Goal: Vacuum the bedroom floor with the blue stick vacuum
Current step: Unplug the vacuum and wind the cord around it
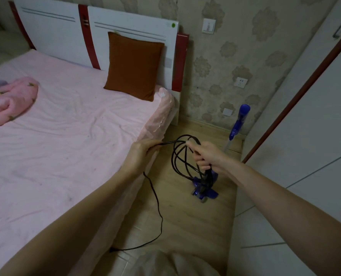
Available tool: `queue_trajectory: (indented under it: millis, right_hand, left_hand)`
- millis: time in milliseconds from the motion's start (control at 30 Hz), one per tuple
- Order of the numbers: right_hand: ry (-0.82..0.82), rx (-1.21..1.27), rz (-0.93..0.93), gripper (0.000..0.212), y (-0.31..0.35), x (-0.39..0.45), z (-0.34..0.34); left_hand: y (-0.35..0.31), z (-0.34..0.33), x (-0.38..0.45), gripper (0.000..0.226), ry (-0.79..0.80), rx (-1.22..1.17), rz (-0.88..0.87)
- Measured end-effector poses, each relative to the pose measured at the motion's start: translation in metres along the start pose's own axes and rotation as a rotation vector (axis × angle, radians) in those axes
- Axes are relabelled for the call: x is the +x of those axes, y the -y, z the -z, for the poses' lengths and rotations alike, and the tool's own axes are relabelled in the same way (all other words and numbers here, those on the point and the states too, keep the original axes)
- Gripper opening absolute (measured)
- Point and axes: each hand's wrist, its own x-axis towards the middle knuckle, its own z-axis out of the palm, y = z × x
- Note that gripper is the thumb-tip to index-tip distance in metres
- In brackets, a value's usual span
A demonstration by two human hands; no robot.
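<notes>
Upright, blue stick vacuum [237, 124]; black cord [182, 156] looped in both hands

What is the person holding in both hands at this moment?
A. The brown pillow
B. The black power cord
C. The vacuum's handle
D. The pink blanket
B: the left hand pinches one strand of the black power cord while the right hand grips its coiled loops above the blue stick vacuum, which stands on the floor.
</notes>
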Motion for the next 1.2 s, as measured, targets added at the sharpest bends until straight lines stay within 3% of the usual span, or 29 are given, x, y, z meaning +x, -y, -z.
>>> queue_trajectory:
  millis: [67,167,233,333,433,533,700,767,900,1033,1200]
  right_hand:
    - [-0.016,0.026,-0.001,0.027,0.002,-0.005,0.001]
    - [-0.162,-0.145,0.0,0.028,-0.001,-0.004,0.007]
    - [-0.218,-0.322,0.067,0.034,-0.003,-0.001,0.011]
    - [-0.118,-0.415,0.098,0.029,0.001,-0.004,-0.001]
    - [0.038,-0.355,0.033,0.019,-0.002,-0.009,-0.023]
    - [-0.054,-0.241,-0.008,0.035,-0.008,-0.008,-0.024]
    - [-0.141,-0.536,0.179,0.029,-0.005,-0.007,-0.006]
    - [-0.231,-0.542,0.195,0.024,-0.004,-0.006,0.0]
    - [-0.504,-0.532,0.214,0.019,-0.003,-0.005,0.014]
    - [-0.756,-0.608,0.256,0.028,0.0,-0.003,0.023]
    - [-0.83,-0.657,0.323,0.031,-0.011,0.001,0.013]
  left_hand:
    - [-0.004,0.0,0.004,0.014,0.109,-0.051,0.097]
    - [-0.018,0.016,0.022,0.022,0.695,-0.227,0.234]
    - [-0.028,0.024,0.033,0.023,0.998,-0.422,0.327]
    - [-0.036,0.021,0.047,0.018,1.143,-0.566,0.436]
    - [-0.033,0.016,0.061,0.022,1.082,-0.59,0.582]
    - [-0.032,0.017,0.066,0.021,1.045,-0.544,0.61]
    - [-0.027,0.0,0.052,0.017,0.814,-0.153,0.24]
    - [-0.015,-0.01,0.041,0.024,0.694,-0.043,0.164]
    - [0.026,-0.021,0.009,0.018,0.494,0.103,0.295]
    - [0.044,-0.039,-0.021,0.031,0.486,0.143,0.454]
    - [-0.001,-0.017,0.014,0.029,0.372,-0.074,0.549]
